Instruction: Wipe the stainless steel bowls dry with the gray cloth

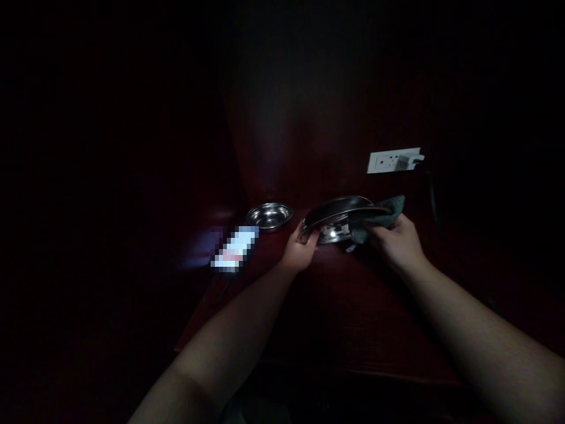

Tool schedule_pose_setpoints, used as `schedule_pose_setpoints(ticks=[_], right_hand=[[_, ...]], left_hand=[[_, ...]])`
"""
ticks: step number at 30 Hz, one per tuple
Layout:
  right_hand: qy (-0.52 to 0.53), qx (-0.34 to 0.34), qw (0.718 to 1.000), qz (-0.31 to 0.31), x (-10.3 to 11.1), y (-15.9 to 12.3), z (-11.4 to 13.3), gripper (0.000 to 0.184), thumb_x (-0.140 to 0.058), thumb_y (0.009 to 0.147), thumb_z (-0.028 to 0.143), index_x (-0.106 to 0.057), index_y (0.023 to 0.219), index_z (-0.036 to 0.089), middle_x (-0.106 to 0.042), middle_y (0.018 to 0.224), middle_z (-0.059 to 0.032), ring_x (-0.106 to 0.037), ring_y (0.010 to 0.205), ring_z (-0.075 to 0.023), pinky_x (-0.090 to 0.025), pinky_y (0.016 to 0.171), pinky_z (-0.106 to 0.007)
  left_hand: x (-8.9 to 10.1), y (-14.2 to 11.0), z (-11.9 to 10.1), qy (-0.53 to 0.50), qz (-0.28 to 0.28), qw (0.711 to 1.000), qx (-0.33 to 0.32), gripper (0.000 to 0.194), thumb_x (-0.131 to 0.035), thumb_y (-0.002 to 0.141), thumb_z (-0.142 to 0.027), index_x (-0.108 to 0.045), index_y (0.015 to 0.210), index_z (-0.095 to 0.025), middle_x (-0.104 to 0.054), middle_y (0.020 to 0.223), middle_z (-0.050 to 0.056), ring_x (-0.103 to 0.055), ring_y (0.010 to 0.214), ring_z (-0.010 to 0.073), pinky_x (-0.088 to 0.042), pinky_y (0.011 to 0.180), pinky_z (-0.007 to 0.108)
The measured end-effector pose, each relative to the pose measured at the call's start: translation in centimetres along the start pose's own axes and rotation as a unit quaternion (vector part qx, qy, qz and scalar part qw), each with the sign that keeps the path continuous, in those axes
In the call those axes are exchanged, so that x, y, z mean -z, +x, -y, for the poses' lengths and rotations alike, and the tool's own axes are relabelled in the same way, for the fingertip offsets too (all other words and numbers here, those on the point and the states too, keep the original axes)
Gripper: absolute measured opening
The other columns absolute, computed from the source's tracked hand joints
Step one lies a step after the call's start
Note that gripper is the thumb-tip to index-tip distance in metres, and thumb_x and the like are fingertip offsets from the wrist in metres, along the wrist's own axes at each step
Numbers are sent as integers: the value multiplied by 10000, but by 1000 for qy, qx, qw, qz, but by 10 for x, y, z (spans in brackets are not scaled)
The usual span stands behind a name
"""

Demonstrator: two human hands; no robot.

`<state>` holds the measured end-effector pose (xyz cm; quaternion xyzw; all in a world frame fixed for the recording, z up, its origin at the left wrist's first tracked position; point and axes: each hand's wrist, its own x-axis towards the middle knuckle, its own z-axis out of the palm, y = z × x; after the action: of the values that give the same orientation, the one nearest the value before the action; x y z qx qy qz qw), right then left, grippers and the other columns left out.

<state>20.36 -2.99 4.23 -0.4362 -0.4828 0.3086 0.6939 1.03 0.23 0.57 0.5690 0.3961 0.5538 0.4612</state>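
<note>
My left hand is closed on the near left edge of a dark, round metal dish, tilted above the table. Its exact kind is hard to tell in the dim light. A grey-green cloth is gripped in my right hand and lies against the dish's right side, covering part of the rim. Under the raised dish a shiny metal bowl shows between my hands, partly hidden. Another shallow steel bowl stands upright to the left of my left hand, apart from it.
A lit phone, its screen blurred out, leans at the left of the dark red table. On the back wall is a white socket panel with a plug in it. The surroundings are very dark.
</note>
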Motion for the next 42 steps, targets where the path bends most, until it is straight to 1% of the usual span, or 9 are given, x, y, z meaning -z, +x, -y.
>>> schedule_pose_setpoints(ticks=[6,10,12,17,20,26,29,37,42], right_hand=[[61,-33,997,17,-2,-2,1,278,-744,621,237,-557,821,189,-536,548,54,-412,381,-66,-291,346,-209],[79,-41,996,31,-2,-3,2,254,-728,639,207,-502,755,200,-482,470,72,-392,352,-65,-296,342,-212],[79,-45,995,41,-3,-3,2,249,-719,651,210,-481,723,202,-464,448,77,-383,343,-63,-293,339,-210],[75,-53,993,70,-5,-4,1,250,-710,666,231,-462,674,197,-458,427,71,-383,337,-64,-300,335,-210],[64,-50,993,82,-5,-4,-1,240,-709,676,246,-475,670,190,-461,416,65,-390,337,-68,-306,336,-212],[53,-49,994,84,-3,-4,-5,224,-707,690,257,-495,686,186,-474,419,62,-402,340,-74,-311,339,-212],[44,-36,995,84,-4,-4,-5,227,-699,703,264,-493,654,184,-468,410,59,-397,337,-72,-306,341,-215],[51,-35,994,89,-3,-5,-3,251,-691,726,279,-475,635,190,-453,403,61,-396,339,-75,-307,353,-221],[53,-15,993,109,-4,-6,-3,282,-665,758,281,-463,585,186,-432,392,57,-396,344,-76,-320,372,-231]], left_hand=[[5,1,8,-1,40,999,-25,443,-667,745,-402,-567,1116,-181,-671,1034,80,-658,886,198,-567,644,272],[5,0,6,-2,90,996,-13,432,-632,778,-408,-566,1107,-137,-676,1047,133,-684,829,191,-552,649,269],[4,0,5,0,102,995,-3,403,-614,794,-405,-579,1073,-116,-680,1035,150,-691,812,190,-546,640,261],[-1,-2,4,-5,103,994,20,325,-606,805,-368,-619,1004,-110,-695,999,135,-695,786,176,-538,616,229],[-3,-2,4,-18,95,995,33,310,-592,819,-340,-608,1033,-117,-690,1027,130,-696,746,160,-532,588,210],[-5,-3,1,-26,89,995,49,278,-552,848,-300,-588,1048,-110,-683,1040,134,-695,710,146,-523,561,194],[-5,-4,0,-23,91,994,48,282,-565,840,-299,-590,1048,-110,-684,1041,136,-694,713,145,-528,575,198],[-4,-5,-2,-16,100,994,46,308,-617,800,-344,-625,1002,-112,-696,1003,132,-693,746,158,-536,613,231],[-4,-6,-3,3,106,993,49,257,-592,819,-314,-644,968,-111,-702,977,123,-686,748,144,-533,621,225]])
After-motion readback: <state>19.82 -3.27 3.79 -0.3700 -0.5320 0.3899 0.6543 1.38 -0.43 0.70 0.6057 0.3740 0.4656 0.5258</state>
